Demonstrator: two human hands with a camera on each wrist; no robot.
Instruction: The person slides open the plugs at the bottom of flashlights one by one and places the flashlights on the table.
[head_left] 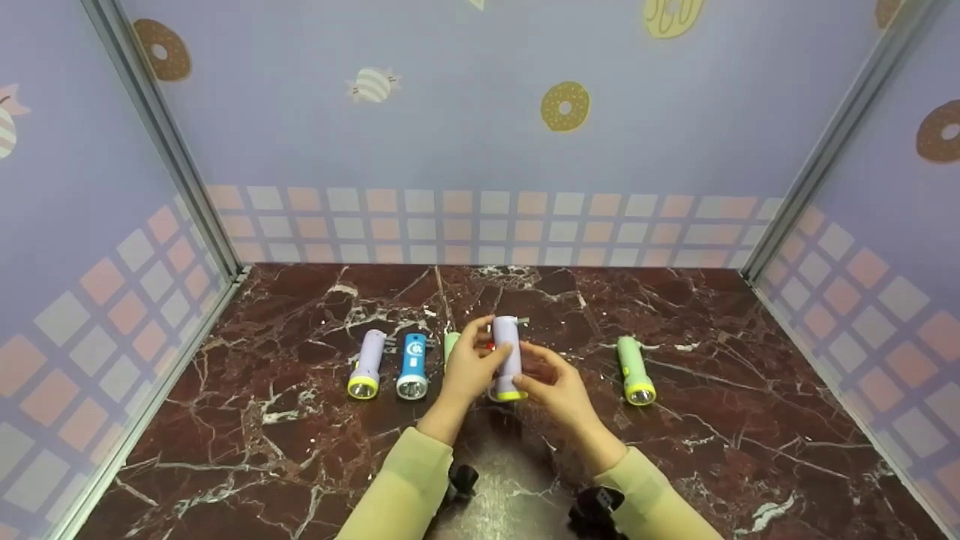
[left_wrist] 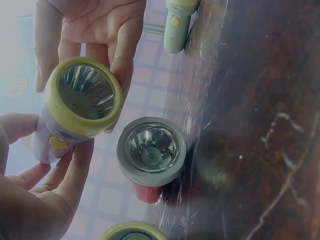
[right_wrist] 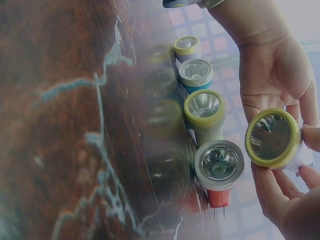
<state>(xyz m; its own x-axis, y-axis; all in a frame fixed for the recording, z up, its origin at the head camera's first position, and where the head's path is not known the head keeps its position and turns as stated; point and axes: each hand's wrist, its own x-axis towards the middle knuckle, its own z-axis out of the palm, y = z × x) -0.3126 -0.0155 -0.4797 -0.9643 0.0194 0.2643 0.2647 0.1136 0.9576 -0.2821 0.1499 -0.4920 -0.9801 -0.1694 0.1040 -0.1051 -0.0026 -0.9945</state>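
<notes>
Both hands hold a light purple flashlight (head_left: pixel 508 352) with a yellow-green rim, raised above the table, its lens end facing the wearer. My left hand (head_left: pixel 472 367) grips the body from the left, thumb across its upper face. From the right, my right hand (head_left: pixel 559 386) holds it near the rim, fingertips against the side. The left wrist view shows the purple flashlight's reflector (left_wrist: pixel 86 92) and a yellow slide switch (left_wrist: pixel 58 143). Behind and below it, a red flashlight (right_wrist: pixel 219 197) with a grey rim and two metal prongs is mostly hidden in the head view.
Left of the hands lie another purple flashlight (head_left: pixel 369 364), a blue flashlight (head_left: pixel 414 364) and a partly hidden green flashlight (head_left: pixel 451 346). A second green flashlight (head_left: pixel 634 371) lies to the right. Patterned walls (head_left: pixel 465 150) enclose the dark marbled table (head_left: pixel 300 465) on three sides.
</notes>
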